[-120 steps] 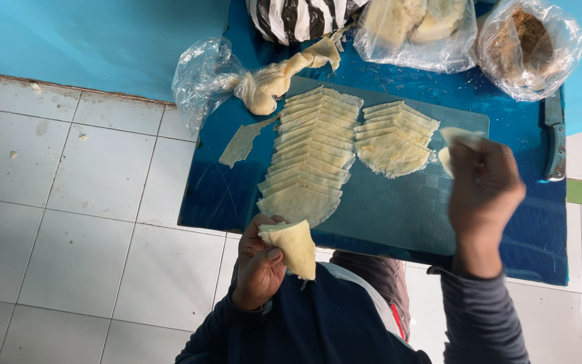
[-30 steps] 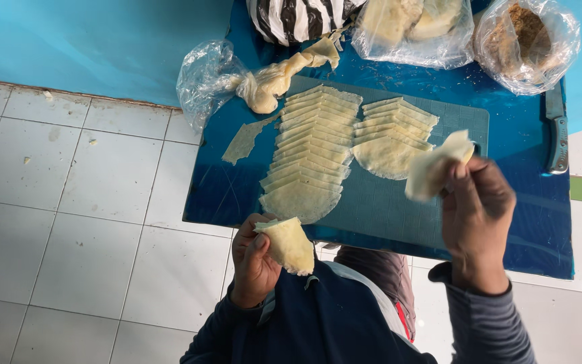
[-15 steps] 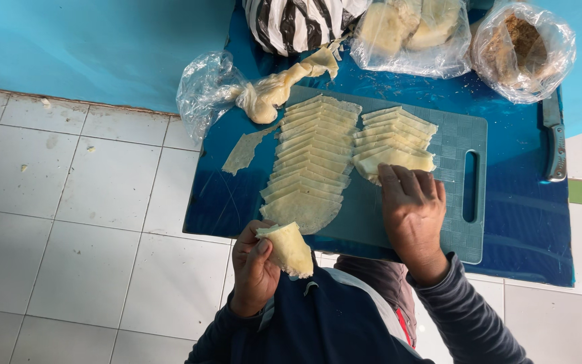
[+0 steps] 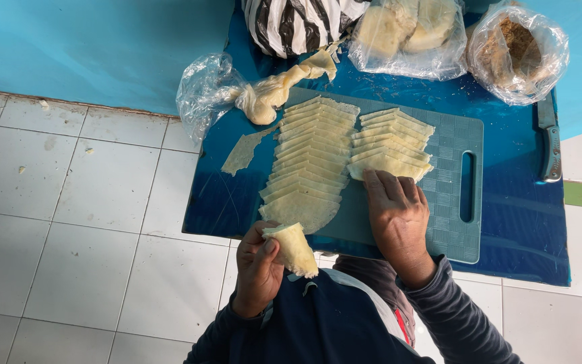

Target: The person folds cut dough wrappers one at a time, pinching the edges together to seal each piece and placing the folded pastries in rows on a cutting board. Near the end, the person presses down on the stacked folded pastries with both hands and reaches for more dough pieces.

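My left hand (image 4: 257,269) grips a folded cone of pale dough (image 4: 294,248) close to my chest. Flat on the teal cutting board (image 4: 449,222) lies my right hand (image 4: 395,216), palm down, its fingertips touching the nearest sheet of the right stack of cut dough sheets (image 4: 389,152). A longer fanned row of dough sheets (image 4: 308,165) runs down the board's left half. My right hand holds nothing that I can see.
The board lies on a blue table (image 4: 527,243) above a white tiled floor (image 4: 69,222). At the back stand a striped bag (image 4: 298,23), a clear bag of dough lumps (image 4: 402,30) and a bag of brown filling (image 4: 520,50). A knife (image 4: 548,138) lies at the right, and a crumpled bag with dough (image 4: 237,98) at the left.
My right hand came down from mid-air with a dough sheet, laid it on the right stack and now rests flat on the board. The left hand kept its cone still.
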Demonstrator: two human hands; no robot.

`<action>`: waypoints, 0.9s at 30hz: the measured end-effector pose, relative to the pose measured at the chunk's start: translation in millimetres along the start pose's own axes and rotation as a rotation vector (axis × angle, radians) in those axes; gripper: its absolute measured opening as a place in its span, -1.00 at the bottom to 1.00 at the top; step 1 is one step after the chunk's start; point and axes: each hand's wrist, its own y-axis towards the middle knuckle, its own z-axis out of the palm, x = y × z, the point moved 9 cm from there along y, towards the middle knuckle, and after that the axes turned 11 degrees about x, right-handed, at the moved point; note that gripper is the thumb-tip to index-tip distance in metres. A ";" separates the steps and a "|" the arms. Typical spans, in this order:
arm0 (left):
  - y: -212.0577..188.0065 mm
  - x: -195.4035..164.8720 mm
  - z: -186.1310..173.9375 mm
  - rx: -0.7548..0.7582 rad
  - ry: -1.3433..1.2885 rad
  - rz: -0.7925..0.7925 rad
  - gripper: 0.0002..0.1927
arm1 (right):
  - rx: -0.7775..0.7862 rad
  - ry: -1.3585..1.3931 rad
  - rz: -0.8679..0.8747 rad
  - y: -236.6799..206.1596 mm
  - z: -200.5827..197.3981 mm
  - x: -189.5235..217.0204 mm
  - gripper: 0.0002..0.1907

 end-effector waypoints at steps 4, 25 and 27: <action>4.1 4.3 13.7 0.063 0.057 -0.023 -0.71 | -0.031 0.085 0.001 2.6 -11.0 3.5 -0.66; 12.0 4.8 75.2 0.250 0.516 -0.082 -0.72 | 0.117 1.064 0.085 -63.8 -17.1 26.5 -0.66; 11.5 4.1 74.4 0.241 0.511 -0.076 -0.73 | 0.111 1.129 0.097 -66.2 -15.0 25.6 -0.75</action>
